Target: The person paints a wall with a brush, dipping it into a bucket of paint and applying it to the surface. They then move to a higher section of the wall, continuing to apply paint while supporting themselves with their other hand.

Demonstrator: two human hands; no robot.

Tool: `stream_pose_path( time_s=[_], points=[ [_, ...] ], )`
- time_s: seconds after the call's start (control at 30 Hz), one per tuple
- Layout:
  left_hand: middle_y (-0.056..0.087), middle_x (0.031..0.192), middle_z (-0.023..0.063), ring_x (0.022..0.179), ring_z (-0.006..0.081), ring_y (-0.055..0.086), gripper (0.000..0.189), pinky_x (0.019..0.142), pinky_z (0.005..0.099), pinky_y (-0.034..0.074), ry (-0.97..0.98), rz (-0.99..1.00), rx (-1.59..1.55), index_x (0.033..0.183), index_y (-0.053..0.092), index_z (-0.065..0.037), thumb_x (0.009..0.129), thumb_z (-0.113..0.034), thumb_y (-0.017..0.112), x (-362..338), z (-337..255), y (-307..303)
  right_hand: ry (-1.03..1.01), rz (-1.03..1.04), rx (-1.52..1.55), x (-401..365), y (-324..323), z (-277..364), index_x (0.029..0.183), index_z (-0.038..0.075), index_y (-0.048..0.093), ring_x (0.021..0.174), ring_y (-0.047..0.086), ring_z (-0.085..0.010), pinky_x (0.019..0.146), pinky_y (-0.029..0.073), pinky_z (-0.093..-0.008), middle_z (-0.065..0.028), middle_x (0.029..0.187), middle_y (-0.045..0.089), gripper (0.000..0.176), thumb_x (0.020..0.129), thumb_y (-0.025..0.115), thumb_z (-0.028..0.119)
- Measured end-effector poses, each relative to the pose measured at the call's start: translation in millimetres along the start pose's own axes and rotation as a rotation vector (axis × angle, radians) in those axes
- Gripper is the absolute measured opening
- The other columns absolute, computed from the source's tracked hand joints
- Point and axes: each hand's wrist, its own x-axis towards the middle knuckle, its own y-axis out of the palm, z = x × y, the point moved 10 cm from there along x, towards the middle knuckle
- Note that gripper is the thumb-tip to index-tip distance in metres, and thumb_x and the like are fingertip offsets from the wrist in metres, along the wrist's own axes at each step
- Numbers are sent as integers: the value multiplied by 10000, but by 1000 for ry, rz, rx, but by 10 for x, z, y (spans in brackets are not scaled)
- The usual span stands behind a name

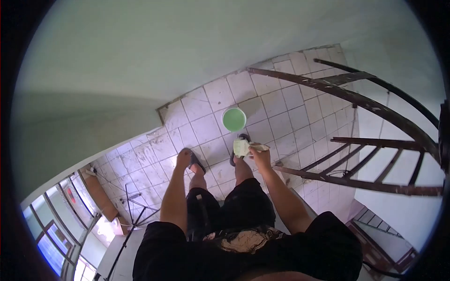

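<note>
My right hand (256, 156) is closed around what looks like a wide, flat paintbrush (241, 148). Its squarish head is pale green, and a light-coloured end sticks out past my fingers on the other side. Just beyond it, a round white-rimmed bucket (234, 120) of light green liquid stands on the tiled floor. My left hand (184, 157) hangs above my left foot with its fingers curled in, and nothing shows in it.
A pale green wall (154, 56) rises ahead and to the left. At right, a dark metal ladder-like frame (361, 100) reaches over the white floor tiles (206, 112). A black tripod (133, 220) and a cardboard piece (101, 194) are at lower left, near windows.
</note>
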Motion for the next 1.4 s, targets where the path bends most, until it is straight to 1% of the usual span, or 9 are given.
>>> stream_pose_path(
  time_s=[0.03, 0.17, 0.33, 0.67, 0.73, 0.8, 0.93, 1.0, 1.4],
  points=[
    [658, 875, 146, 810, 256, 626, 273, 707, 345, 480, 32, -13, -112, 1016, 646, -69, 775, -178, 579, 365, 352, 503, 25, -73, 37, 214, -60, -57, 995, 19, 611, 666, 617, -124, 532, 531, -247, -63, 822, 634, 242, 772, 653, 103],
    [661, 864, 144, 783, 240, 629, 316, 686, 339, 483, -47, 86, -310, 1077, 619, -57, 782, -165, 587, 644, -114, 1651, 129, -98, 59, 1420, -274, -834, 934, 23, 617, 609, 597, -121, 515, 508, -242, -47, 766, 617, 183, 771, 649, 100],
    [655, 929, 173, 908, 291, 623, 273, 799, 365, 475, -63, 115, -216, 1033, 628, -41, 806, -174, 554, 1345, 10, 2658, -32, -13, -160, 2610, -154, -1171, 985, 28, 635, 578, 571, -110, 531, 485, -220, -43, 748, 616, 215, 797, 616, 130],
    [653, 994, 117, 949, 279, 610, 278, 836, 368, 464, -128, -52, -231, 1081, 608, -63, 831, -139, 513, 2275, 272, 2804, -178, -98, -330, 3760, 347, -1992, 964, 91, 665, 848, 638, -310, 758, 491, -350, -149, 873, 665, 259, 735, 642, 209],
    [653, 997, 115, 950, 272, 611, 288, 838, 364, 464, -129, -85, -264, 1090, 606, -64, 826, -126, 509, 2357, 261, 2777, -163, -122, -354, 3788, 374, -2075, 966, 90, 664, 867, 634, -307, 771, 489, -352, -149, 889, 663, 259, 733, 638, 201],
    [608, 1031, 93, 819, 143, 586, 314, 628, 271, 508, -66, -50, -225, 1180, 548, -50, 884, -108, 459, 2421, 165, 2827, -148, -147, -379, 3815, 392, -2159, 968, 88, 663, 886, 631, -305, 783, 487, -355, -150, 905, 661, 260, 732, 634, 193],
    [610, 1004, 86, 785, 141, 591, 337, 625, 273, 508, -97, -44, -224, 1203, 539, -61, 878, -95, 456, 2497, 124, 2912, -243, -171, -390, 3894, 468, -2273, 971, 88, 667, 898, 621, -321, 787, 490, -367, -153, 934, 655, 259, 741, 613, 193],
    [648, 991, 120, 909, 275, 620, 337, 807, 366, 476, -188, -103, -242, 1132, 603, -108, 804, -126, 529, 2486, 163, 2875, -285, -156, -408, 3954, 547, -2315, 971, 88, 668, 893, 620, -328, 782, 493, -375, -159, 936, 653, 259, 745, 605, 195],
    [624, 1005, 97, 776, 181, 634, 428, 707, 308, 486, -118, 12, -330, 1210, 538, -129, 786, -69, 516, 2375, 46, 2864, -102, -243, -609, 4147, 629, -2697, 943, 116, 675, 898, 618, -332, 773, 489, -396, -136, 933, 659, 260, 727, 638, 255]
  ],
)
